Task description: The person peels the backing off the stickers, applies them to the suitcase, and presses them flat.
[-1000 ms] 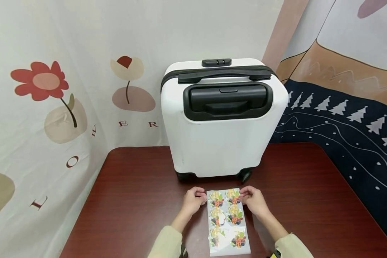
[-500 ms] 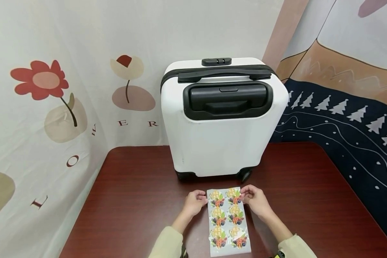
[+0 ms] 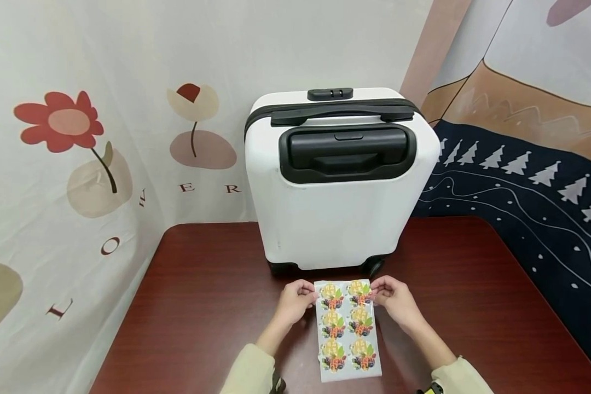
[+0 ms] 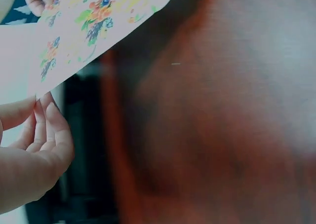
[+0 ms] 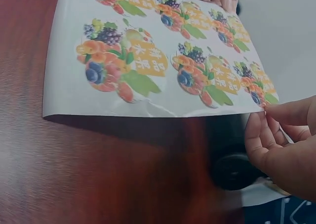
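Observation:
A white sheet of fruit stickers [image 3: 347,331], printed with two columns of fruit clusters, lies between my hands in the head view. My left hand [image 3: 294,301] pinches its far left corner between thumb and fingers, as the left wrist view shows at the sheet's corner [image 4: 42,88]. At the far right corner my right hand [image 3: 394,298] pinches the sheet the same way. In the right wrist view the sticker sheet [image 5: 163,103] bows up off the table, its near edge low over the wood and a shadow beneath it.
A white suitcase [image 3: 335,224] with a black handle panel stands upright just beyond the sheet, its dark wheels [image 3: 372,266] on the reddish-brown table [image 3: 202,306]. Printed fabric [image 3: 128,65] hangs behind and to the left, and a dark blue patterned one [image 3: 522,208] to the right.
Both hands have moved slightly away from the body, toward the suitcase, taking the sheet along. Glare on the stickers has faded, so the prints show more fully. The suitcase stays put.

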A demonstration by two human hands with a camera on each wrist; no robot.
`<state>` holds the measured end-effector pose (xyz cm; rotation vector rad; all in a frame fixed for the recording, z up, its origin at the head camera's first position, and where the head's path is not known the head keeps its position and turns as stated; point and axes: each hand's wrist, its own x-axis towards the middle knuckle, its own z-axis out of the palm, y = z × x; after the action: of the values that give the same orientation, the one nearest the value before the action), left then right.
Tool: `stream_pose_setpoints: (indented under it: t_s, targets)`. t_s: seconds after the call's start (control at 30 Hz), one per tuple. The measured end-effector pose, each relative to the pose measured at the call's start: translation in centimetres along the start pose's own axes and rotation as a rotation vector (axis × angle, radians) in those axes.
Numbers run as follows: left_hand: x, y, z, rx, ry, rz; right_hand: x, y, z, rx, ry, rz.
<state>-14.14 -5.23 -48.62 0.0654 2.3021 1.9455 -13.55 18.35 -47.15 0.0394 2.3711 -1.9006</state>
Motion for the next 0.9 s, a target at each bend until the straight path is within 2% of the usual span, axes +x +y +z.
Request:
stream_pose_setpoints:
  t_s: [0.17, 0.3, 0.43, 0.6, 0.7, 0.8, 0.9]
  targets:
    - [-0.3, 2.2, -0.7, -0.029, -0.058, 0.027, -0.4, -1.4, -0.7, 0.014, -0.02, -0.048]
    - [-0.4, 3.2, -0.9, -0.042, -0.08, 0.032, -0.7, -2.0, -1.0, 0.02, -0.045, -0.072]
    - [-0.5, 3.5, -0.9, -0.064, -0.095, 0.034, -0.8, -2.3, -1.2, -0.007, -0.037, -0.074]
    - [-0.5, 3.4, -0.8, -0.079, -0.103, 0.03, -0.9, -2.8, -1.4, -0.122, 0.027, -0.086]
    - [-0.5, 3.3, -0.8, -0.084, -0.103, 0.04, -1.0, -3.0, -1.3, -0.153, 0.049, -0.093]
    - [-0.8, 4.0, -0.9, -0.086, -0.104, 0.046, -1.0, -3.0, -1.0, -0.158, 0.023, -0.118]
    - [-0.8, 4.1, -0.9, -0.091, -0.105, 0.039, -1.1, -3.2, -0.2, -0.146, -0.04, -0.17]
